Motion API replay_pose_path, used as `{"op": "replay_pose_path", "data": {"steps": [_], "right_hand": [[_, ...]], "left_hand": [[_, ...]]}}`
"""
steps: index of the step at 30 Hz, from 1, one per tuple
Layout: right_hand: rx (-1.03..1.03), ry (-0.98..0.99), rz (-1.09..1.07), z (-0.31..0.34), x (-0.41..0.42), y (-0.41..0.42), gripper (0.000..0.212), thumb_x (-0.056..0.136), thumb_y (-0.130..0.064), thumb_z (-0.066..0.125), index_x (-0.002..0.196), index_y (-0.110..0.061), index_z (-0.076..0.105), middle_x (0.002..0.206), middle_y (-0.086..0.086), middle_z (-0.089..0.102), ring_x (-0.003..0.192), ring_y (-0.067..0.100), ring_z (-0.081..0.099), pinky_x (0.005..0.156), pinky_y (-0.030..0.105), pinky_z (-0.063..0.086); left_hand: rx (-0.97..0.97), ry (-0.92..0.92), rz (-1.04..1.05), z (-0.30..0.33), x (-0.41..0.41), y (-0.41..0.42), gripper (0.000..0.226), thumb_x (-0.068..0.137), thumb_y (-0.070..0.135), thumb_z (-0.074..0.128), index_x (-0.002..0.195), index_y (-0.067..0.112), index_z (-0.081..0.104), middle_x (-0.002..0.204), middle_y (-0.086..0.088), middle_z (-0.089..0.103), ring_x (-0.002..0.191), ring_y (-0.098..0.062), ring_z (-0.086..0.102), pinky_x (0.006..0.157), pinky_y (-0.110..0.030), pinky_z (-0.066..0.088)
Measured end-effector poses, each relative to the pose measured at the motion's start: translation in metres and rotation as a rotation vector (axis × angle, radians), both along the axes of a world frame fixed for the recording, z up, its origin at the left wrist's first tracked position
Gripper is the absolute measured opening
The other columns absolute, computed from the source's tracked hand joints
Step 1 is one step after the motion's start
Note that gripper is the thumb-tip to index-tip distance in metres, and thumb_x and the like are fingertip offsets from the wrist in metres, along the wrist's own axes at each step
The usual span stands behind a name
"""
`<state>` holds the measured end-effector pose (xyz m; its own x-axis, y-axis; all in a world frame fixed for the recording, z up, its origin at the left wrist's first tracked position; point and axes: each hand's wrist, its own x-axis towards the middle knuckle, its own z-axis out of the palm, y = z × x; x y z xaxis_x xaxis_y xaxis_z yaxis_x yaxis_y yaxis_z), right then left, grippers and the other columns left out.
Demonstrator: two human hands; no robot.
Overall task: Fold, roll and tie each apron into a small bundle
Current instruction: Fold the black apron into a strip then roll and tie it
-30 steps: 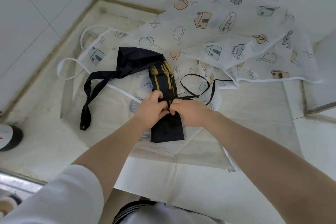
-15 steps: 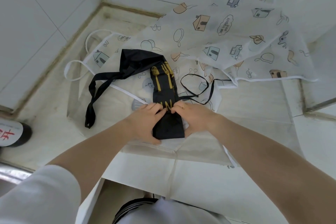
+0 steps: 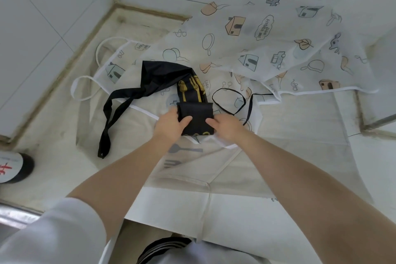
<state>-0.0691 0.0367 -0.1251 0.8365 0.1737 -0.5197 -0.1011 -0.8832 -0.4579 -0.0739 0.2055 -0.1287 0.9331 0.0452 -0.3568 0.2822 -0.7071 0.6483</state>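
Left hand (image 3: 171,123) and right hand (image 3: 227,126) are both gripping the folded black apron (image 3: 196,113), lying on white printed aprons (image 3: 267,49) covering the counter (image 3: 53,156); tiled walls (image 3: 42,17) behind.

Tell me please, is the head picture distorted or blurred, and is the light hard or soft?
Head view: wide-angle bending curves the wall tiles' lines at the edges; soft, even light, only faint shadows under the black apron; the left hand and right hand look sharp; the bottle at the frame's edge is slightly smeared.
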Motion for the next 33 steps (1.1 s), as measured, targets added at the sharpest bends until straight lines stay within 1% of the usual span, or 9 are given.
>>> {"op": "replay_pose_path", "data": {"steps": [3,5,8,12,17,21,26,30,33], "right_hand": [[-0.149,-0.018,-0.052,-0.011,0.01,0.011,0.036,0.099,-0.039,0.039,0.096,-0.009,0.058,0.094,0.011,0.061,0.093,0.029,0.059,0.071,0.031,0.04],[-0.179,-0.051,-0.086,-0.011,0.014,0.015,0.034,0.096,-0.04,0.046,0.104,-0.008,0.056,0.099,0.011,0.062,0.093,0.03,0.06,0.071,0.033,0.042],[-0.04,-0.1,-0.118,-0.01,0.015,0.003,0.033,0.094,-0.037,0.052,0.114,-0.012,0.044,0.093,0.007,0.061,0.078,0.026,0.06,0.07,0.038,0.05],[-0.128,-0.07,0.079,-0.01,0.014,-0.02,0.031,0.097,-0.025,0.044,0.127,-0.016,0.042,0.091,0.005,0.059,0.076,0.024,0.056,0.075,0.036,0.05],[-0.378,-0.123,0.251,-0.001,0.029,-0.025,0.025,0.1,-0.027,0.04,0.112,-0.011,0.055,0.104,0.011,0.062,0.093,0.029,0.058,0.067,0.031,0.04],[-0.524,-0.138,0.151,0.005,0.036,-0.03,0.019,0.099,-0.014,0.04,0.11,-0.009,0.055,0.1,0.009,0.061,0.08,0.025,0.052,0.066,0.031,0.04],[-0.197,-0.349,0.107,0.015,0.029,0.001,0.027,0.096,-0.015,0.041,0.123,-0.015,0.041,0.082,0.002,0.054,0.073,0.024,0.055,0.059,0.033,0.044],[-0.056,-0.275,0.288,0.012,0.037,0.021,0.04,0.094,-0.023,0.053,0.132,-0.021,0.043,0.113,0.001,0.057,0.101,0.02,0.056,0.079,0.032,0.046],[-0.063,-0.195,0.245,0.007,0.047,0.024,0.047,0.09,-0.024,0.061,0.135,-0.019,0.047,0.129,0.003,0.051,0.115,0.019,0.053,0.093,0.034,0.046]], "left_hand": [[0.344,-0.3,-0.161,-0.002,0.0,-0.01,0.072,0.087,0.023,0.061,0.147,0.018,0.02,0.144,-0.013,0.033,0.129,-0.032,0.037,0.104,-0.042,0.032],[0.472,-0.416,-0.419,-0.008,0.003,-0.015,0.073,0.088,0.017,0.055,0.15,0.019,0.014,0.156,-0.012,0.008,0.142,-0.029,0.011,0.115,-0.041,0.009],[0.519,-0.261,-0.579,-0.024,0.003,-0.02,0.065,0.099,0.034,0.034,0.15,0.015,0.0,0.158,-0.006,-0.008,0.146,-0.02,-0.007,0.116,-0.034,-0.008],[0.529,-0.16,-0.632,-0.029,0.011,-0.017,0.075,0.097,0.053,0.026,0.149,0.013,-0.008,0.158,-0.003,-0.014,0.145,-0.017,-0.011,0.116,-0.032,-0.008],[0.557,-0.158,-0.66,-0.027,0.012,-0.014,0.078,0.095,0.057,0.026,0.15,0.015,-0.009,0.158,-0.001,-0.014,0.145,-0.017,-0.011,0.116,-0.032,-0.007],[0.544,-0.168,-0.659,-0.028,0.012,-0.013,0.076,0.095,0.056,0.026,0.15,0.014,-0.008,0.158,-0.002,-0.013,0.145,-0.018,-0.01,0.116,-0.033,-0.007],[0.351,-0.178,-0.573,-0.029,0.025,-0.011,0.059,0.099,0.039,0.036,0.15,0.014,0.017,0.156,-0.003,0.014,0.142,-0.023,0.013,0.116,-0.033,0.012],[0.04,-0.201,-0.389,-0.025,0.043,-0.003,0.038,0.096,0.004,0.039,0.133,0.005,0.049,0.137,-0.012,0.044,0.124,-0.028,0.044,0.104,-0.026,0.03],[-0.096,-0.203,0.009,-0.023,0.05,0.004,0.033,0.092,0.0,0.046,0.124,0.005,0.053,0.13,-0.014,0.044,0.114,-0.026,0.051,0.097,-0.022,0.034]]}}
